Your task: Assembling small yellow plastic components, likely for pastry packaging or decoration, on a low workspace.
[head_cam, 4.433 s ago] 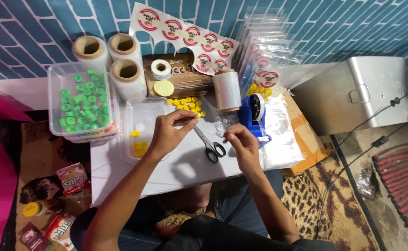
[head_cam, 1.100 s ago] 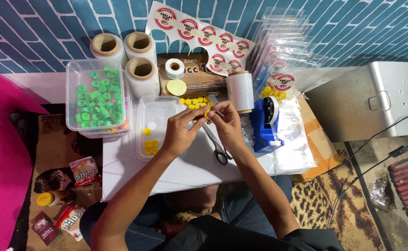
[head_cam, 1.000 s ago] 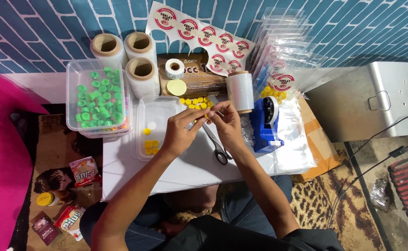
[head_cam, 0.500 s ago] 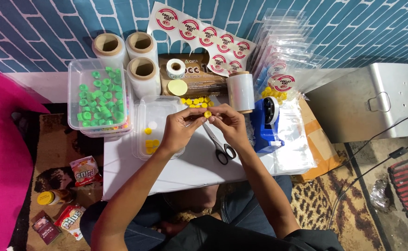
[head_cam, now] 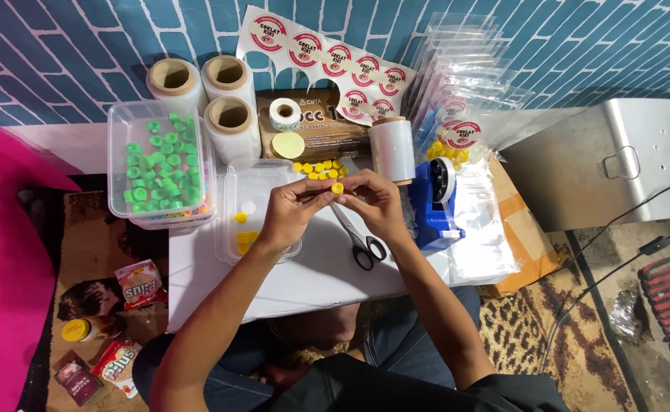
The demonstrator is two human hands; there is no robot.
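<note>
- Two hands are meeting over the middle of the white table (head_cam: 289,278): the left hand (head_cam: 293,214) and the right hand (head_cam: 373,202) are pinching one small yellow round piece (head_cam: 337,188) between their fingertips, above the table's surface and just in front of the loose yellow pieces (head_cam: 320,168).
- Each grip is closed on that yellow piece, fingers pressed together around it from either side; whether a strip of film or tape is also lying between the fingers is too small to tell.
- A few seconds ago the hands were apart, the right one down by the blue tape dispenser (head_cam: 436,200) and the left one near the loose yellow pieces; now both are working together on the one piece, and it is showing more plainly than a second ago.
- That change suggests, as a judgement, that the work is sitting in a handling step on a single piece, not in fetching material.
- The scissors (head_cam: 358,240) are lying untouched on the table just under the right hand, handles toward the person.
- The clear tray (head_cam: 232,244) with a few yellow pieces is resting just beside the left wrist; the clear tub of green caps (head_cam: 159,164) is standing further left.
- The roll of clear film (head_cam: 393,149) is standing upright just behind the right hand, near the dispenser.
- Three more film rolls (head_cam: 228,114) are standing at the back, with the sticker sheet (head_cam: 335,65) leaning on the blue brick wall.
</note>
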